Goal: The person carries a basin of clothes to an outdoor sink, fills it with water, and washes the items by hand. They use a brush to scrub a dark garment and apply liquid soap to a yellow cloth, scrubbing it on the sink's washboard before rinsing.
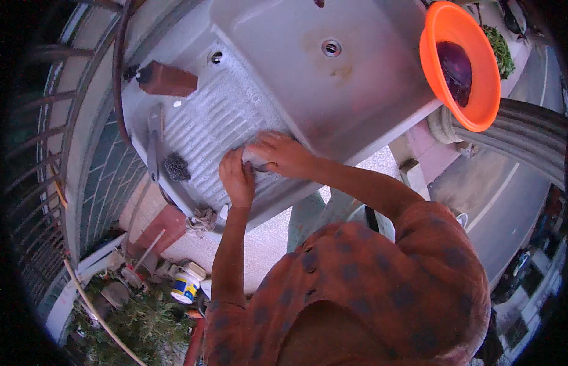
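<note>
Both of my hands meet over the ribbed washboard (217, 116) built into the left side of a grey laundry sink. Between them is a small pale grey wad (252, 158) that looks like wet cloth; most of it is covered by fingers. My left hand (236, 178) closes on its near left side. From the right, my right hand (282, 154) curls its fingers over the top and presses it toward the ridges. White suds lie along the washboard.
A brown bottle (168, 79), a dark scrubber (176, 166) and a brush-like tool (154, 143) sit along the sink's left side. The deep basin (363, 85) has a drain. An orange bowl (430, 52) holding something purple stands at the right rim. A grey rag (202, 221) hangs at the front left corner.
</note>
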The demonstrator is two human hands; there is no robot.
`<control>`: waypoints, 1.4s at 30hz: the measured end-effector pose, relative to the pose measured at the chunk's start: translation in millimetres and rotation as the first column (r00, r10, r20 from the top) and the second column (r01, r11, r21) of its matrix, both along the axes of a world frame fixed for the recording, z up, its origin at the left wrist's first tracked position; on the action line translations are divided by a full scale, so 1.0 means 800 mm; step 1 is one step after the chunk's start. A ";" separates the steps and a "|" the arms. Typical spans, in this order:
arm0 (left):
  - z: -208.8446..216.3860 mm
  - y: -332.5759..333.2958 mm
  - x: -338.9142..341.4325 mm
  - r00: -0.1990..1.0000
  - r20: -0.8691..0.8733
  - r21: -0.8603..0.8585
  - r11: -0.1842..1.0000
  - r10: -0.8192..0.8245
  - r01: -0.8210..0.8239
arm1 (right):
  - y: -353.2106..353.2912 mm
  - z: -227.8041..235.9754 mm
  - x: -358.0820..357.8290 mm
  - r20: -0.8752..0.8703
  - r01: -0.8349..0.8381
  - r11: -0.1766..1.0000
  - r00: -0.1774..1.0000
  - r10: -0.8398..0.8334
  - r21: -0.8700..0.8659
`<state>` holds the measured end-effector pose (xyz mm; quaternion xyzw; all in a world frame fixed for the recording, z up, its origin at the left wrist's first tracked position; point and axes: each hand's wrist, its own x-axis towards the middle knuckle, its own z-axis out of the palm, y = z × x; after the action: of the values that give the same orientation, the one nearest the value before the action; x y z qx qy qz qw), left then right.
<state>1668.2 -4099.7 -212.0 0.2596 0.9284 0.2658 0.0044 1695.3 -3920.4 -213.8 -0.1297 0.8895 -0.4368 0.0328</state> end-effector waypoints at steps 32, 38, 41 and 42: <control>0.175 0.299 -0.178 0.202 0.917 0.388 0.886 -0.344 -0.254 | 0.130 0.117 -0.064 0.339 0.595 -0.315 0.734 0.589 -0.740; 0.121 0.366 -0.179 0.706 0.703 0.159 0.987 -0.085 -0.039 | 0.153 0.054 -0.087 0.651 0.669 0.207 0.743 -0.157 -0.714; 0.093 0.369 -0.188 0.719 0.695 0.145 0.984 -0.026 -0.106 | 0.144 0.007 -0.095 0.471 0.718 0.478 0.694 -0.544 -0.506; 0.065 0.356 -0.198 0.719 0.694 0.156 0.971 0.022 -0.180 | 0.144 -0.001 -0.098 0.378 0.738 0.549 0.673 -0.635 -0.393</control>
<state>1510.0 -3814.9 -160.1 0.0902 0.8393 0.4404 0.3057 1617.2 -3805.2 -214.5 0.2690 0.7089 -0.6454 -0.0920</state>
